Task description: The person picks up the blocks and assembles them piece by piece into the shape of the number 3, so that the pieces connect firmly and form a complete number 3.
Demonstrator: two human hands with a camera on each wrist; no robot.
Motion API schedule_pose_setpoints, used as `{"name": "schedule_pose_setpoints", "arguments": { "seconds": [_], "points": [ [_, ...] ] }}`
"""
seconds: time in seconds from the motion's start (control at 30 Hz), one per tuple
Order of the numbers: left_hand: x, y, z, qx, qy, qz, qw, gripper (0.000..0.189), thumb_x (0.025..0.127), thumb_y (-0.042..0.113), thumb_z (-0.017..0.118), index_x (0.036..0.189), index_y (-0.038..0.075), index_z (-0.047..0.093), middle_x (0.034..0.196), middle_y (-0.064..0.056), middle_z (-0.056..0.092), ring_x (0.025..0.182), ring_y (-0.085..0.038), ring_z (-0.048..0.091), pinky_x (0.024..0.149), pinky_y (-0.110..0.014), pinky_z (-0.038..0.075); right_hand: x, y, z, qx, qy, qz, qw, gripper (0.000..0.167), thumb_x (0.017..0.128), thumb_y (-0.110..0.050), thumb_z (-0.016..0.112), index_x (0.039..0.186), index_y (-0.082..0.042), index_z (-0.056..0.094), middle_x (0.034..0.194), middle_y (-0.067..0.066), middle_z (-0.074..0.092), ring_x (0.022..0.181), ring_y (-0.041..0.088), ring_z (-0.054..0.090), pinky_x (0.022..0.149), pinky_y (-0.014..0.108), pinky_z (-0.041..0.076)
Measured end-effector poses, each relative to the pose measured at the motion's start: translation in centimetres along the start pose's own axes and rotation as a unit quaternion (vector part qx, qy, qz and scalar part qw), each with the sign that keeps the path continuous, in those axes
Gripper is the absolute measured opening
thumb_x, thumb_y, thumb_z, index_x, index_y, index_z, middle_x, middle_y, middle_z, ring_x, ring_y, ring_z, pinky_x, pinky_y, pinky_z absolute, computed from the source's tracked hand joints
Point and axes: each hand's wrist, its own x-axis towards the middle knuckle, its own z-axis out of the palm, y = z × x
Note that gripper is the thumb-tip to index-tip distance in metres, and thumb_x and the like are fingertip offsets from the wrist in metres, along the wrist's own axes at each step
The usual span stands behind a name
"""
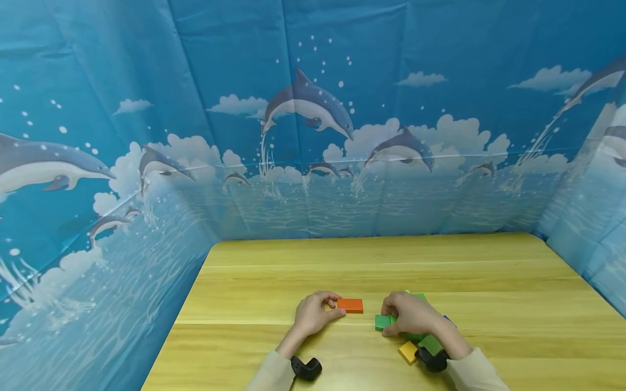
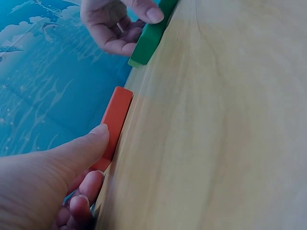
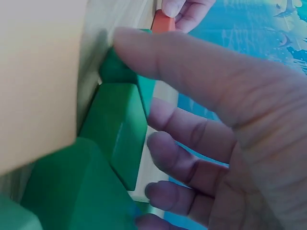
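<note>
My left hand [image 1: 311, 314] pinches the left end of a flat orange-red rectangular block [image 1: 350, 306] lying on the table, its thumb along the near side. To the right, my right hand [image 1: 413, 314] has thumb and fingers about a small green block [image 1: 382, 323] at the left edge of a group of blocks. In the right wrist view the thumb presses on this green block [image 3: 117, 69], and a second green block [image 3: 115, 129] sits right behind it. Part of the group is hidden beneath the right hand and wrist.
A yellow block [image 1: 408, 352] and a green block [image 1: 431, 345] lie near the right wrist. A bit of blue block [image 1: 450, 321] shows past the forearm. The wood-grain table [image 1: 274, 271] meets a dolphin-print curtain [image 1: 303, 206] at its back and sides.
</note>
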Motion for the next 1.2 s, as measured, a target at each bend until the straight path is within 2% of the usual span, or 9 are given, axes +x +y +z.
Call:
{"name": "schedule_pose_setpoints", "arguments": {
  "seconds": [0.2, 0.67, 0.97, 1.2],
  "points": [
    [0.0, 0.0, 0.1, -0.001, 0.003, 0.003, 1.0, 0.033, 0.081, 0.043, 0.073, 0.107, 0.023, 0.071, 0.081, 0.016, 0.057, 0.052, -0.002, 0.039, 0.05, -0.022, 0.03, 0.7, 0.2, 0.1, 0.012, 0.01, 0.012, 0.9998, 0.031, 0.072, -0.032, 0.084, 0.089, -0.015, 0.065, 0.072, -0.006, 0.05, 0.06, 0.009, 0.042, 0.055, 0.029, 0.036],
    [-0.1, 0.0, 0.1, -0.003, 0.007, 0.002, 1.0, 0.033, 0.08, 0.044, 0.074, 0.106, 0.023, 0.071, 0.081, 0.017, 0.056, 0.052, -0.003, 0.038, 0.051, -0.022, 0.03, 2.6, 0.5, 0.3, -0.022, 0.023, 0.022, 0.9992, 0.029, 0.074, -0.027, 0.082, 0.095, -0.013, 0.067, 0.071, -0.008, 0.049, 0.061, 0.01, 0.044, 0.057, 0.031, 0.037],
    [-0.2, 0.1, 0.1, 0.001, 0.011, 0.0, 0.9999, 0.033, 0.08, 0.044, 0.074, 0.105, 0.023, 0.071, 0.08, 0.017, 0.057, 0.053, -0.002, 0.039, 0.053, -0.022, 0.032, 2.9, 0.4, 0.5, -0.017, 0.028, 0.018, 0.9993, 0.031, 0.076, -0.025, 0.081, 0.1, -0.011, 0.067, 0.072, -0.007, 0.049, 0.062, 0.011, 0.044, 0.058, 0.034, 0.037],
    [0.0, 0.0, 0.2, 0.008, 0.013, -0.002, 0.9999, 0.033, 0.08, 0.046, 0.074, 0.105, 0.024, 0.071, 0.08, 0.017, 0.057, 0.054, -0.002, 0.041, 0.051, -0.022, 0.032, 3.1, 0.1, 0.6, -0.019, 0.034, 0.013, 0.9992, 0.03, 0.075, -0.024, 0.082, 0.098, -0.011, 0.068, 0.071, -0.007, 0.049, 0.06, 0.01, 0.043, 0.056, 0.031, 0.036]
  ]
}}
